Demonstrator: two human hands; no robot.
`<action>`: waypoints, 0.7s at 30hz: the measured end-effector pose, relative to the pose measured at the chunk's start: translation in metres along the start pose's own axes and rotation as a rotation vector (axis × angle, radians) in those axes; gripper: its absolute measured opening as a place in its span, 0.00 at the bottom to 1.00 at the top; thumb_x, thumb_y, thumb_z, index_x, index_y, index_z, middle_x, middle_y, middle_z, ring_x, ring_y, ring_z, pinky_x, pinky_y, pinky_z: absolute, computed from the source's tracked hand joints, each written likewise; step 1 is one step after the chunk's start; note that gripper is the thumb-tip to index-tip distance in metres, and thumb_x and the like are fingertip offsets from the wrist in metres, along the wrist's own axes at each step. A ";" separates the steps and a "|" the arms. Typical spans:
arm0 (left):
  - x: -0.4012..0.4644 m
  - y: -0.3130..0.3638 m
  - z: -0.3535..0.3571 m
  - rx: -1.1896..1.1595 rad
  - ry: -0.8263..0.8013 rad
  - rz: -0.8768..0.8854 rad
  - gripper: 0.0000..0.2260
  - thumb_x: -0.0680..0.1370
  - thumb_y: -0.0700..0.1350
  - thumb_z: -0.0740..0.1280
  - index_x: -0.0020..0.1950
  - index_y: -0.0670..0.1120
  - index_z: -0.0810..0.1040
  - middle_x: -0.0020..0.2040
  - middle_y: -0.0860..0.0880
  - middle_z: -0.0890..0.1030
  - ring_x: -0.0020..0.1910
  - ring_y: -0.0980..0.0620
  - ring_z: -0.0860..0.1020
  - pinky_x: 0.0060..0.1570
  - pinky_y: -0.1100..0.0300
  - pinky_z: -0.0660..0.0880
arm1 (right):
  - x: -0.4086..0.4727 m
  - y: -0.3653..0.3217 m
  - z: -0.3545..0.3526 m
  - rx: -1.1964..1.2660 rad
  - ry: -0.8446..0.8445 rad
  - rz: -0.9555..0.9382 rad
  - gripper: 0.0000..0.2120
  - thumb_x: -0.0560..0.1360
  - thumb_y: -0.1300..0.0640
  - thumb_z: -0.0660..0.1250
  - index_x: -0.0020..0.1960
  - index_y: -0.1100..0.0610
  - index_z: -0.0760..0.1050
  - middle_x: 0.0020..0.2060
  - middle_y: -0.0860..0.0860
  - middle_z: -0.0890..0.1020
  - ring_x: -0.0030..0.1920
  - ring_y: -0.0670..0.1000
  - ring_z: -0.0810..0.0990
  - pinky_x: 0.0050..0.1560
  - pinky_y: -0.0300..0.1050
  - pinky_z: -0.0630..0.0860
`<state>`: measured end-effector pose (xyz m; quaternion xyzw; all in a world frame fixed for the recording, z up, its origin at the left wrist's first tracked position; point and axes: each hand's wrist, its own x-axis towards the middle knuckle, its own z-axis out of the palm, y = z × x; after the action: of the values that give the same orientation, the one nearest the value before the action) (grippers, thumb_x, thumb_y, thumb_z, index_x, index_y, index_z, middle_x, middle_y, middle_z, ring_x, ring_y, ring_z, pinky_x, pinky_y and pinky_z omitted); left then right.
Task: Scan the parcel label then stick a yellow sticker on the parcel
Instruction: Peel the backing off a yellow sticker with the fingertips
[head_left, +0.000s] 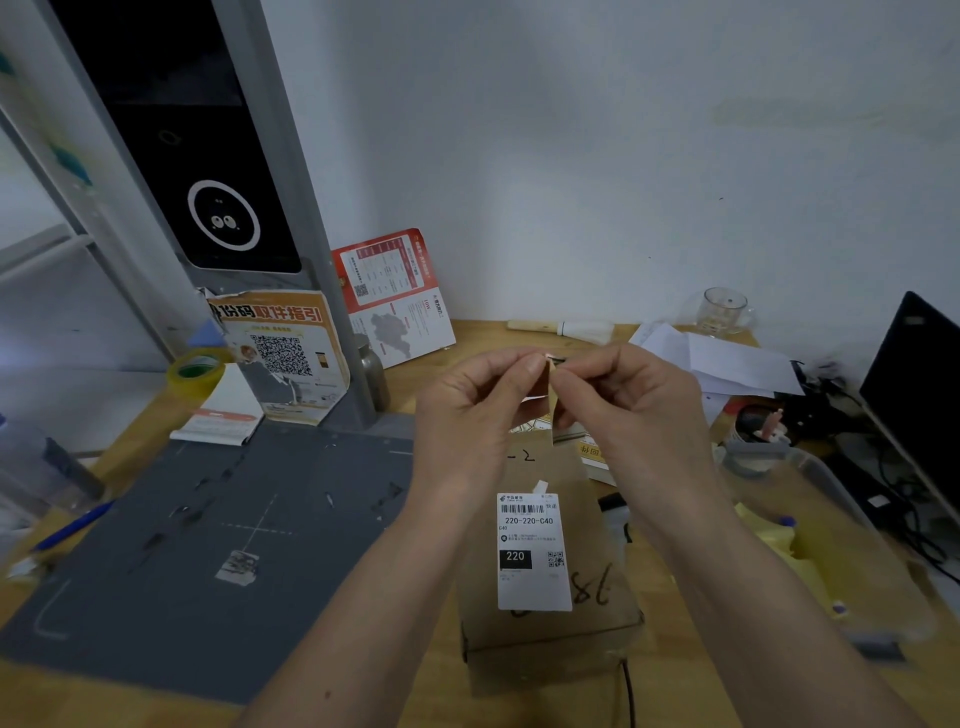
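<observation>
A: Grip status?

B: Both hands raised over the box. Left hand (470, 410) and right hand (631, 405) meet fingertip to fingertip, each pinching the same small strip (551, 387). Looks tan or yellowish; it's edge-on to me, so I can't call the colour for sure.

A: Peeling?

B: My read, yes. Looks like separating a sticker from its backing. Can't see which layer is which.

A: Parcel?

B: Brown cardboard parcel (545, 639) flat on the wooden worktop (530, 338), right under the wrists. White label (534, 552) face up on its top, barcode and "220-220-C40" readable. Handwriting on the cardboard beside it.

A: Scan done?

B: Can't confirm. The scanner stand (228, 171) is off to the left with the grey mat (208, 545) below it, and the parcel sits off the mat, to its right. I'd guess we're on the sticker step.

A: Next move?

B: Get the sticker fully free, keep the adhesive side off the fingers, then bring it down onto bare cardboard. Should stay off the label so the barcode remains readable. One hand may need to steady the box.

A: Clutter?

B: Tape roll (196, 375) far left, glass mug (723, 310) at the back, plastic bin (831, 545) on the right. All well apart from the hands.
</observation>
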<state>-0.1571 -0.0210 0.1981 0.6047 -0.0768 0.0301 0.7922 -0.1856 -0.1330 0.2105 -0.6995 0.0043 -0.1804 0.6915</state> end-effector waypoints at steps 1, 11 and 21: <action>0.000 0.000 0.000 0.007 -0.005 0.003 0.07 0.75 0.37 0.68 0.43 0.46 0.85 0.41 0.46 0.85 0.43 0.50 0.83 0.45 0.59 0.80 | 0.000 0.000 0.000 0.003 0.000 0.003 0.01 0.71 0.66 0.70 0.41 0.64 0.79 0.32 0.54 0.82 0.30 0.45 0.79 0.33 0.34 0.75; -0.001 0.000 0.001 0.133 -0.008 0.077 0.06 0.75 0.37 0.69 0.43 0.46 0.84 0.40 0.47 0.85 0.43 0.46 0.84 0.46 0.55 0.81 | 0.000 -0.001 -0.002 0.004 0.003 0.035 0.02 0.71 0.66 0.70 0.40 0.63 0.79 0.30 0.53 0.81 0.28 0.45 0.78 0.32 0.34 0.75; 0.001 0.002 0.000 0.243 0.020 0.169 0.04 0.73 0.36 0.70 0.40 0.44 0.82 0.38 0.42 0.83 0.41 0.41 0.82 0.46 0.43 0.81 | -0.001 -0.004 -0.002 0.011 -0.033 0.028 0.01 0.71 0.67 0.70 0.41 0.65 0.78 0.28 0.54 0.80 0.27 0.46 0.78 0.32 0.36 0.76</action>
<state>-0.1569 -0.0207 0.2004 0.6872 -0.1156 0.1118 0.7084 -0.1878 -0.1342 0.2143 -0.6985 0.0020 -0.1592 0.6977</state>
